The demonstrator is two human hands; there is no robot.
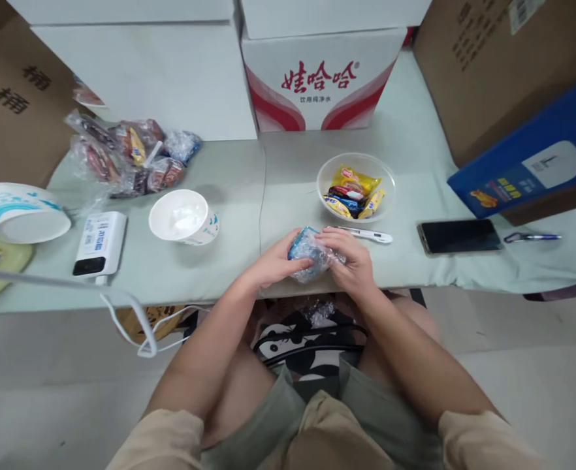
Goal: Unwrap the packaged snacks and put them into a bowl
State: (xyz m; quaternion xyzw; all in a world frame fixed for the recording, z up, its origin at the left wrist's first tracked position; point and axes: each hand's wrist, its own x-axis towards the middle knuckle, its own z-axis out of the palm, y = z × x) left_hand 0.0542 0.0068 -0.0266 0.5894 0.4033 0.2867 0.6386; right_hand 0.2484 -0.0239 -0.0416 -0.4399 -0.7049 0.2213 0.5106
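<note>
Both my hands meet at the table's front edge around a small blue-and-clear crinkly wrapped snack [310,251]. My left hand [273,264] curls round its left side. My right hand [349,261] pinches its right end with closed fingers. Just behind them stands a clear bowl [383,171] holding several wrapped candies [351,192], and a white pen-like stick [366,234] lies beside my right hand.
A white paper cup [185,219] and a white power bank [100,243] lie at left, with a pile of bagged snacks [131,156] behind. A phone [459,235] and blue pen [533,237] lie at right. Cardboard boxes [320,78] line the back.
</note>
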